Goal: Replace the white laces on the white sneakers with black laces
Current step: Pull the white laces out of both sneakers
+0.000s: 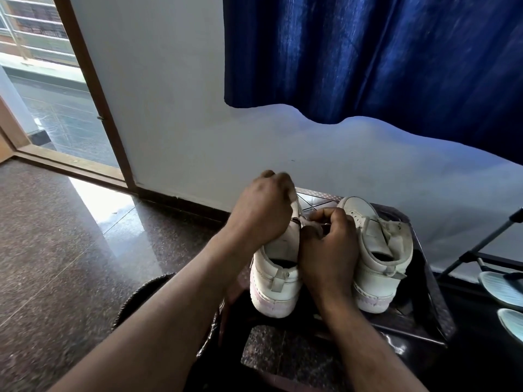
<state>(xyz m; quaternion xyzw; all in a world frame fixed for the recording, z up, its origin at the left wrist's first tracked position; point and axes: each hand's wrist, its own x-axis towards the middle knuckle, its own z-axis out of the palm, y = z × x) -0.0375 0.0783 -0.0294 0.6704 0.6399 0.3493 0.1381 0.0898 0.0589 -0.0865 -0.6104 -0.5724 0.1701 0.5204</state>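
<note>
Two white sneakers stand heels toward me on a dark plastic stool (433, 315). The left sneaker (276, 281) is partly covered by both hands. My left hand (261, 212) is closed over its toe end and pinches a white lace (296, 206). My right hand (329, 250) grips the tongue and lace area at its middle. The right sneaker (376, 250) stands untouched beside it, its eyelets showing no lace. No black lace is in view.
A white wall and a blue curtain (368, 52) rise behind the stool. An open wooden-framed doorway (93, 89) is at the left, over polished granite floor (56, 236). A metal rack leg (481, 244) and pale sandals (501, 287) sit at the right.
</note>
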